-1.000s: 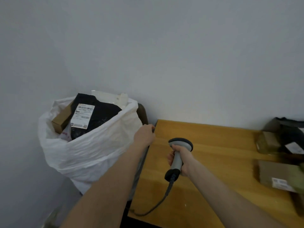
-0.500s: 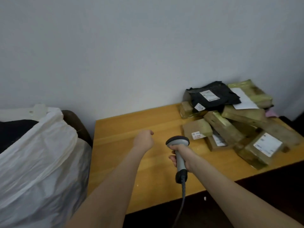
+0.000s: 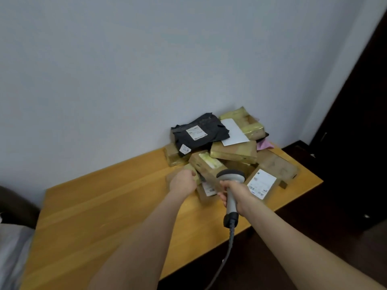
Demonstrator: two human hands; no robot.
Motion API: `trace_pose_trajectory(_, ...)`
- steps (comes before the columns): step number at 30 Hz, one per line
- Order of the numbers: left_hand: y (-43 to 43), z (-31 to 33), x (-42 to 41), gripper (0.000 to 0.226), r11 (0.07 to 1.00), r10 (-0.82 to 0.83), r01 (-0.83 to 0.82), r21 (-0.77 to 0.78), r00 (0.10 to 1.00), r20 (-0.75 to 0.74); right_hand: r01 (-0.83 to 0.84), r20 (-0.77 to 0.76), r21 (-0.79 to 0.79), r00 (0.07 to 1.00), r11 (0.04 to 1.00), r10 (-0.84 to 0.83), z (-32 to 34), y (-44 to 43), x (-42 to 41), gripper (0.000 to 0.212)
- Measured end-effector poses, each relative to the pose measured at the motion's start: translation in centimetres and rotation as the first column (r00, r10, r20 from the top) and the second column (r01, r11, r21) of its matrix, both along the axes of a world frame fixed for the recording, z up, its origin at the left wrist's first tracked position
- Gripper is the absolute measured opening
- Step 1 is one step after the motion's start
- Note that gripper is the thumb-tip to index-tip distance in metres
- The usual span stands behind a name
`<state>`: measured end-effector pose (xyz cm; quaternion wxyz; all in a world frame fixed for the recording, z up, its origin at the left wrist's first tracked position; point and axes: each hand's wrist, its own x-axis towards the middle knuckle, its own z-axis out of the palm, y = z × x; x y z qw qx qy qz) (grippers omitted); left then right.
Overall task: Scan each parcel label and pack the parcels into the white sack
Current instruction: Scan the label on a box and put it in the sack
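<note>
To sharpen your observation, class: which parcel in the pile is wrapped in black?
The black bag lying atop the pile near the wall, white label up; the other parcels are brown boxes.

Single head-worn wide-angle view, facing forward and down; right hand (image 3: 238, 193) gripping scanner (image 3: 230, 177) close, parcels (image 3: 232, 151) just beyond grip.

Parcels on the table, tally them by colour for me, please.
Brown cardboard boxes: 8 that can be told apart; more may be hidden underneath
Black mailer bag: 1
Pink item: 1, mostly hidden
Total: 10 visible
</note>
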<state>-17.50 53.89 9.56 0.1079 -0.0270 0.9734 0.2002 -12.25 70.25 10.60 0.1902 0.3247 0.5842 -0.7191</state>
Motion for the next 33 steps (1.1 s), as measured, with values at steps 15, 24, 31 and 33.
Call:
trace_pose_trajectory(15, 18.1, -9.1, -4.2, 0.037, 0.985, -0.07, 0.031, 0.172, 0.973, 0.222, 0.176, 0.125, 0.036, 0.976, 0.984, -0.179, -7.4, 18.3, -5.4, 0.009)
trace_pose_trajectory(24, 18.9, -12.3, -4.3, 0.042, 0.984, -0.004, -0.069, 0.164, 0.913, 0.409, 0.165, 0.157, -0.031, 0.975, 0.986, -0.158, -11.3, 18.2, -4.8, 0.017)
trace_pose_trajectory(31, 15.8, -10.3, -2.0, 0.034, 0.871, 0.071, -0.239, 0.429, 0.925, 0.372, 0.16, 0.135, -0.024, 0.979, 0.987, -0.155, -9.3, 17.5, -2.8, 0.017)
trace_pose_trajectory(33, 15.1, -8.9, -1.3, 0.031, 0.799, 0.083, -0.299, 0.522, 0.914, 0.397, 0.175, 0.112, -0.022, 0.979, 0.984, -0.172, -8.1, 17.1, -2.1, 0.018)
